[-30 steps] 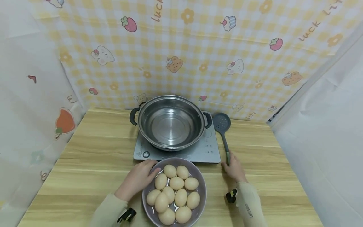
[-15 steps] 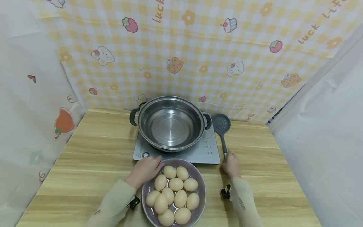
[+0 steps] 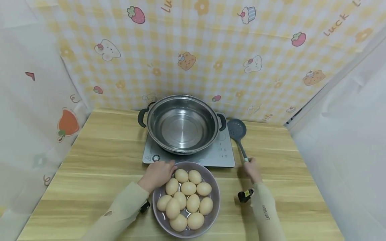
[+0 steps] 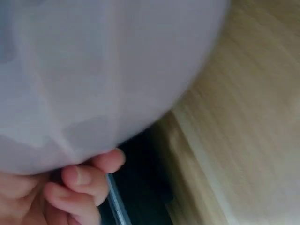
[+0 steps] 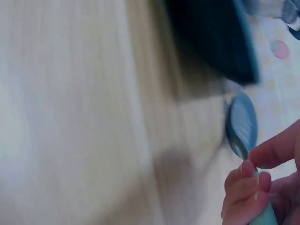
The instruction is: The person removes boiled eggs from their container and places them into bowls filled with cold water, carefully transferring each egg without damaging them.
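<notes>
While fingers pinch its handle end, skimmer extends forward from right hand.

A glossy steel pot is gleaming on a smooth cooktop, beside matt eggs and a wood-grain table.

From the head view we see bright, even, soft light; short faint shadows lie under the hands, and the steel pot carries mild glare. The frame's edges bow outward. Both wrist views are heavily smeared by motion blur, the wooden surface streaked.
</notes>
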`<state>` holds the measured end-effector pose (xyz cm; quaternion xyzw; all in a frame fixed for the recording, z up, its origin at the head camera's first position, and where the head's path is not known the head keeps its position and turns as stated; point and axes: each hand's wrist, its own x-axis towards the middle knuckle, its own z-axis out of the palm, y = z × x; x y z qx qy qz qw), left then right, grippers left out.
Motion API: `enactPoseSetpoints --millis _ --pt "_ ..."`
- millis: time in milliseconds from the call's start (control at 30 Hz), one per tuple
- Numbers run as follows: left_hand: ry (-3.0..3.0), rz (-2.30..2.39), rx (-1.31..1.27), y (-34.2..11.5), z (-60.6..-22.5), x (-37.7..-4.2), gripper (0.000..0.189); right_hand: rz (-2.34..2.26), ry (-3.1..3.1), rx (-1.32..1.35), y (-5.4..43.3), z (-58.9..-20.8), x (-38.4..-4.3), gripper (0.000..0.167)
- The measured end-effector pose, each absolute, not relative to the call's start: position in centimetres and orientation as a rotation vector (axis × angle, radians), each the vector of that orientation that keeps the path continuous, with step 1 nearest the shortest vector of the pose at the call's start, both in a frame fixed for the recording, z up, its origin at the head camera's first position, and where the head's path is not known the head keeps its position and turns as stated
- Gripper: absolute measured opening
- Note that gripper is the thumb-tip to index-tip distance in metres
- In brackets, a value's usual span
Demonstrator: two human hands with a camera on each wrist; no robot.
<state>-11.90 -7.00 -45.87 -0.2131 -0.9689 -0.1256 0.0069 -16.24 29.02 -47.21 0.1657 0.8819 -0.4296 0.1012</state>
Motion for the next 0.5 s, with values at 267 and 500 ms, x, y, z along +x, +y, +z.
enactPoseSetpoints --millis 267,500 --pt "-3.105 -0.410 -0.530 -6.2 -46.1 -11.9 0.022 -0.857 2.900 0.451 33.1 -41.7 -11.3 0.048" --pt "-3.008 -0.405 -0.487 -6.5 -46.8 -11.7 0.020 -0.649 3.280 0.283 32.4 -37.0 -6.3 0.036"
